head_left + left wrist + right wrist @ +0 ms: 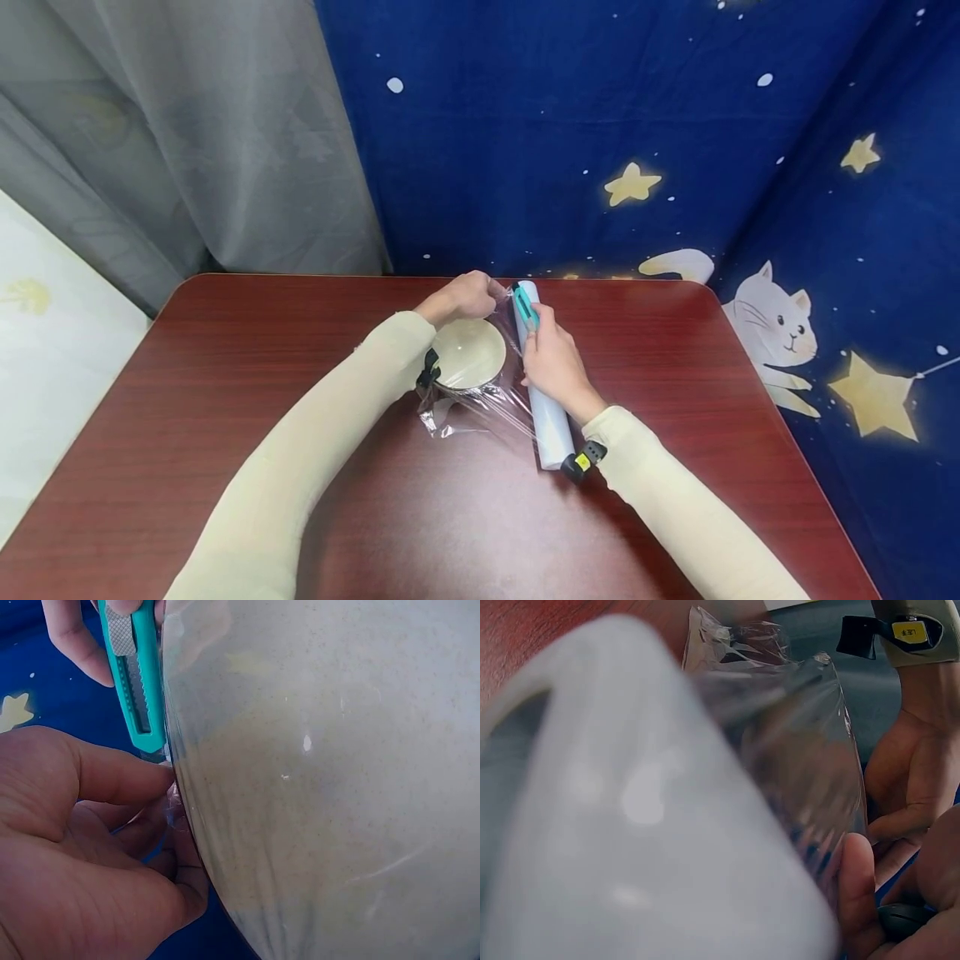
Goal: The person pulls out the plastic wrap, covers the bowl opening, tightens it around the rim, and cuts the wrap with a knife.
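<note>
A round cream bowl [470,352] stands on the table under a sheet of clear cling film [498,400]. The film stretches from the bowl to a white roll [552,433] lying to its right. At the bowl's far side my left hand [467,296] pinches the film between thumb and fingers, close to the rim. My right hand [557,358] grips a teal utility knife [525,308] above the roll. In the left wrist view, the tip of the knife [139,682] is right beside the left fingertips. The roll [630,810] blocks much of the right wrist view.
The dark red wooden table [420,525] has rounded far corners. Behind it hang a grey curtain [247,133] and a blue curtain [525,150] with stars and a cat. Loose crumpled film [442,421] spreads in front of the bowl.
</note>
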`<state>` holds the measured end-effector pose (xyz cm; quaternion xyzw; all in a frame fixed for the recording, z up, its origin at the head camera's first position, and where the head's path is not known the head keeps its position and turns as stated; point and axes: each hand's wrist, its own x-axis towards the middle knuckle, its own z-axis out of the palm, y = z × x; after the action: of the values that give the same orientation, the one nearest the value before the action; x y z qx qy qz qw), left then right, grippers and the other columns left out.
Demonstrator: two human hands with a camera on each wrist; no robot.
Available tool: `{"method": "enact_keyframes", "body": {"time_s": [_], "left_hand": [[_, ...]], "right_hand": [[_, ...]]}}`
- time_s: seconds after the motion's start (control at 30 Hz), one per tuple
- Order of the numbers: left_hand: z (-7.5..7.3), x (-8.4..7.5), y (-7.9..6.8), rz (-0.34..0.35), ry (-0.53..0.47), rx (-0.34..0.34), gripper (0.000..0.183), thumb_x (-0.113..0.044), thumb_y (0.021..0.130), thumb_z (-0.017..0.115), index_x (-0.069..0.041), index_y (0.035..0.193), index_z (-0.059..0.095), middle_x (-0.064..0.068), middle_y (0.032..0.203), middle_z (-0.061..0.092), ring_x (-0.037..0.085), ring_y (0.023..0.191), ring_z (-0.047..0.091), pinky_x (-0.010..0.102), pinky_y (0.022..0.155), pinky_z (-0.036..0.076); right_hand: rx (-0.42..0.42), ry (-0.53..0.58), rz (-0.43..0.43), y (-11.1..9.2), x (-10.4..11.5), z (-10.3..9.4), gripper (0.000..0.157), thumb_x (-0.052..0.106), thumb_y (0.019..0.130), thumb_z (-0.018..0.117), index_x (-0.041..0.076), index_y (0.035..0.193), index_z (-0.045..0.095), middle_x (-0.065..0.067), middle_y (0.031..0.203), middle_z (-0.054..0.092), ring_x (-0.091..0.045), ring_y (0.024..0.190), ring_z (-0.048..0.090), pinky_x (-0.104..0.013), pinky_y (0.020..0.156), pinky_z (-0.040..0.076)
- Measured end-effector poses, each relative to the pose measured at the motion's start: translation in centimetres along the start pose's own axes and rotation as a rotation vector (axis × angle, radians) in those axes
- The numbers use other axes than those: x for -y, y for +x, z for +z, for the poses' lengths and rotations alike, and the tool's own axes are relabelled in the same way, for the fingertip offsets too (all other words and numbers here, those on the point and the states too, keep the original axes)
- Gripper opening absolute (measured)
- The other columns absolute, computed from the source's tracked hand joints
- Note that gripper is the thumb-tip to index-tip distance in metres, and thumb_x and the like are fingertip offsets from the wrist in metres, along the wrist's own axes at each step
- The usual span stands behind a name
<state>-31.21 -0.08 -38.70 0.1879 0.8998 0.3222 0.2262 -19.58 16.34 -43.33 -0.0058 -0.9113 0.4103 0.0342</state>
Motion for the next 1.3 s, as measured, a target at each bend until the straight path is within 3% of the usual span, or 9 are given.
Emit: {"method": "enact_keyframes", "body": {"time_s": [0.23, 0.43, 0.73, 0.97, 1.1, 1.17, 1.3], "left_hand": [[0.0, 0.0, -0.2, 0.009, 0.004, -0.01, 0.051, 0.002, 0.099, 0.051, 0.0, 0.147, 0.069, 0.015, 0.149, 0.067, 0.029, 0.138, 0.059, 0.04, 0.115, 0.049], [0.1, -0.1, -0.2, 0.017, -0.006, -0.021, 0.05, 0.002, 0.099, 0.052, 0.001, 0.146, 0.069, 0.016, 0.146, 0.069, 0.028, 0.134, 0.061, 0.039, 0.111, 0.051], [0.1, -0.3, -0.3, -0.008, -0.027, -0.023, 0.049, 0.001, 0.1, 0.053, 0.0, 0.147, 0.068, 0.015, 0.149, 0.067, 0.028, 0.136, 0.059, 0.042, 0.117, 0.047], [0.2, 0.0, -0.2, 0.001, -0.043, -0.019, 0.053, 0.005, 0.093, 0.064, 0.0, 0.146, 0.068, 0.016, 0.144, 0.07, 0.029, 0.119, 0.061, 0.038, 0.103, 0.053], [0.2, 0.0, -0.3, -0.007, -0.034, -0.014, 0.056, 0.004, 0.093, 0.068, -0.001, 0.149, 0.066, 0.016, 0.146, 0.069, 0.029, 0.119, 0.062, 0.038, 0.104, 0.053], [0.2, 0.0, -0.3, -0.01, -0.026, -0.013, 0.057, 0.004, 0.093, 0.069, -0.002, 0.15, 0.066, 0.015, 0.147, 0.068, 0.029, 0.121, 0.062, 0.038, 0.105, 0.053], [0.2, 0.0, -0.2, -0.018, -0.03, -0.016, 0.057, 0.003, 0.094, 0.069, -0.002, 0.151, 0.065, 0.015, 0.149, 0.067, 0.028, 0.123, 0.062, 0.039, 0.109, 0.053]], "right_hand": [[0.003, -0.028, -0.006, -0.2, 0.1, 0.0, 0.052, 0.008, 0.113, 0.044, 0.004, 0.164, 0.039, -0.03, 0.146, 0.062, -0.017, 0.052, 0.072, -0.034, 0.059, 0.062], [-0.011, -0.042, -0.027, -0.5, 0.2, -0.2, 0.052, 0.005, 0.11, 0.046, 0.003, 0.162, 0.042, -0.029, 0.149, 0.061, -0.019, 0.054, 0.073, -0.034, 0.057, 0.061], [-0.011, -0.069, -0.055, -0.5, 0.0, -0.5, 0.054, 0.005, 0.108, 0.049, 0.001, 0.161, 0.044, -0.03, 0.148, 0.062, -0.021, 0.058, 0.075, -0.038, 0.063, 0.064], [-0.015, -0.081, -0.068, -0.6, 0.0, -0.6, 0.055, 0.005, 0.107, 0.047, 0.001, 0.163, 0.045, -0.029, 0.149, 0.061, -0.023, 0.063, 0.077, -0.035, 0.061, 0.063], [-0.014, -0.074, -0.069, -0.6, -0.2, -0.6, 0.056, 0.004, 0.107, 0.046, 0.001, 0.162, 0.045, -0.03, 0.149, 0.061, -0.027, 0.068, 0.079, -0.035, 0.059, 0.063], [-0.017, -0.072, -0.082, -0.6, -0.5, -0.5, 0.055, 0.005, 0.106, 0.047, 0.002, 0.161, 0.047, -0.029, 0.148, 0.062, -0.029, 0.071, 0.079, -0.038, 0.062, 0.064], [-0.049, -0.108, -0.111, 1.3, -4.2, 1.1, 0.057, 0.016, 0.105, 0.048, 0.009, 0.162, 0.048, -0.024, 0.145, 0.065, -0.016, 0.066, 0.076, -0.041, 0.068, 0.064]]}}
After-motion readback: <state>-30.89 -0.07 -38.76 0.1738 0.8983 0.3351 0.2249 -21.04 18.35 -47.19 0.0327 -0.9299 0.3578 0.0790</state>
